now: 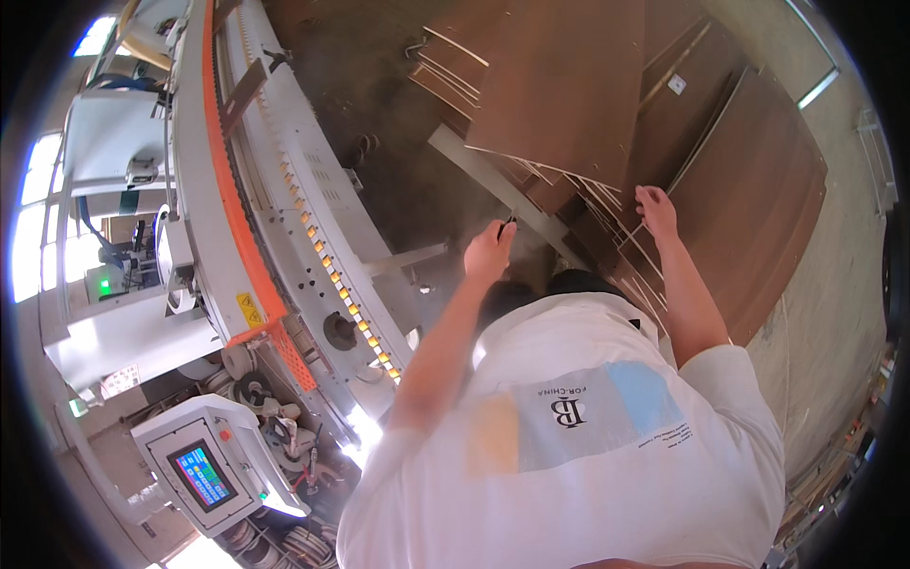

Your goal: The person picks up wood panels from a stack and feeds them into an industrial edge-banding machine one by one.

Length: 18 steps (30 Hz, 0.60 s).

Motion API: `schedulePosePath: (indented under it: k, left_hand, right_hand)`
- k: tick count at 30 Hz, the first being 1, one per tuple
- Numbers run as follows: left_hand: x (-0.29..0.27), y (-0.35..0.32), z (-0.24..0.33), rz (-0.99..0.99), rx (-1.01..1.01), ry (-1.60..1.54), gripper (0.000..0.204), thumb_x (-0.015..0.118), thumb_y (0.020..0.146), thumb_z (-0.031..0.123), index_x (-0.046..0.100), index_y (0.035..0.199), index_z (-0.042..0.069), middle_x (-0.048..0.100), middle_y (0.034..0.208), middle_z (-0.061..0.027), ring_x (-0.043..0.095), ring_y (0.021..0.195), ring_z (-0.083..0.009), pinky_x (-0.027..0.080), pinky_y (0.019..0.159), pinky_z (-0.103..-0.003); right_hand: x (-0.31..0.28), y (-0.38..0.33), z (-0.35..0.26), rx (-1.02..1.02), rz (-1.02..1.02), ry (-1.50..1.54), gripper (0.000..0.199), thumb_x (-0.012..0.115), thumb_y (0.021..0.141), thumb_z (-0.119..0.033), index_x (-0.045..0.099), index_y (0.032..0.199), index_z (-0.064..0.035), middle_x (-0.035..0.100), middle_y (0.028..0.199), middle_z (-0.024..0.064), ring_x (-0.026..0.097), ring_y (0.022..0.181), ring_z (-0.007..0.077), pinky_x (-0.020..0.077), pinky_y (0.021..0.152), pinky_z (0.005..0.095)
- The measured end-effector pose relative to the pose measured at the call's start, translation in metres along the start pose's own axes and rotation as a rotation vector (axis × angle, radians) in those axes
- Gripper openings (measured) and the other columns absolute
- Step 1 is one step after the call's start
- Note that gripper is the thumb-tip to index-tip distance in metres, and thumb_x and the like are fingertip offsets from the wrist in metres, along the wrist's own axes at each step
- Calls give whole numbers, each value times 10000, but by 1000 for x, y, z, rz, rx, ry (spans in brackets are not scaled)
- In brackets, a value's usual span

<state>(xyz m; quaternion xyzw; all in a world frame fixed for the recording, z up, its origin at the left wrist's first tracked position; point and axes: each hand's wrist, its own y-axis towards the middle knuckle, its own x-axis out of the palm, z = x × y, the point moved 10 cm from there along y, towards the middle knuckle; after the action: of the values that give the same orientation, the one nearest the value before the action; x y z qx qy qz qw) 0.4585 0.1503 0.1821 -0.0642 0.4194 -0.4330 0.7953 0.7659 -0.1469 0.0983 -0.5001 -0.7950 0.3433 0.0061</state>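
Note:
My left hand [487,252] is closed around a small dark handheld object [508,225], whose exact kind I cannot make out. It is held up in front of my body, between the long machine and the stacked boards. To the right, my right hand [657,211] is raised by the near edges of the brown boards [569,95]. Its fingers are bent and pressed together; whatever is between them, if anything, is too small to tell. Thin pale-edged strips [607,201] stick out just left of that hand.
A long grey machine [313,180] with an orange guard [227,190] and a row of yellow pads runs along my left. Its control panel [202,471] with a lit screen is at lower left. More large brown boards [758,209] lean at right above the concrete floor [834,275].

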Motion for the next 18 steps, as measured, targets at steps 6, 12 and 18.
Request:
schedulePosePath:
  k: [6, 12, 18]
  left_hand:
    - [29, 40, 52, -28, 184, 19, 277, 507, 1026, 381, 615, 1004, 127, 701, 836, -141, 665, 821, -399, 505, 703, -509]
    - [56, 94, 78, -17, 211, 342, 377, 454, 1032, 436, 631, 938, 117, 702, 880, -159, 667, 881, -399, 511, 727, -504]
    - [82, 120, 102, -44, 317, 357, 393, 483, 1010, 453, 633, 866, 119, 682, 815, -144, 652, 825, -401, 497, 699, -501]
  right_hand:
    - [32, 18, -15, 57, -76, 53, 477, 659, 948, -499, 646, 1226, -112, 683, 1085, -9, 646, 884, 111, 492, 714, 260]
    - [48, 25, -18, 78, -45, -2, 522, 666, 943, -482, 684, 1197, -26, 717, 1076, 67, 704, 824, 151, 519, 721, 276]
    - [50, 22, -17, 107, -77, 24, 487, 662, 957, -466, 683, 1186, -37, 708, 1021, 42, 682, 824, 129, 504, 729, 269]
